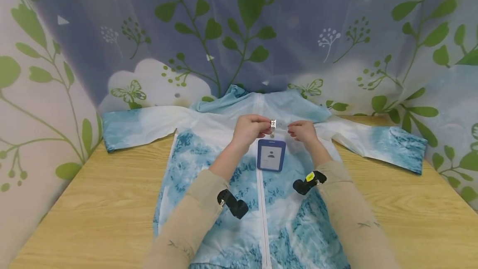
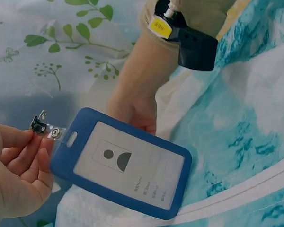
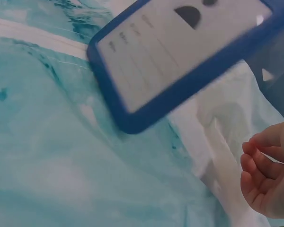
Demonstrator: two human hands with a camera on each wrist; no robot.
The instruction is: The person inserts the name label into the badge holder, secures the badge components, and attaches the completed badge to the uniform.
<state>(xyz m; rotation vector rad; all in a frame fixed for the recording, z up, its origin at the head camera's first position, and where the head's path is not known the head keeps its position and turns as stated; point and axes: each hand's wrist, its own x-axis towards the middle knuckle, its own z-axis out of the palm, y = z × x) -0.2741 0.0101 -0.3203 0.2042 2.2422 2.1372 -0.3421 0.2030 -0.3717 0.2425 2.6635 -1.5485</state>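
Observation:
My left hand pinches the small metal clip of a badge holder between thumb and forefinger. From the clip a short clear strap with a snap leads to the blue-framed badge holder, whose white card has a printed figure. The badge hangs over the zip of a blue and white jacket. Just right of the clip is my right hand, thumb and forefinger tips together, fingers curled. Nothing shows in the right hand's fingers in the right wrist view.
The jacket lies spread on a wooden table, its left-hand sleeve and right-hand sleeve stretched outward. A leaf-patterned curtain stands behind the collar and along both sides. Each wrist wears a black camera.

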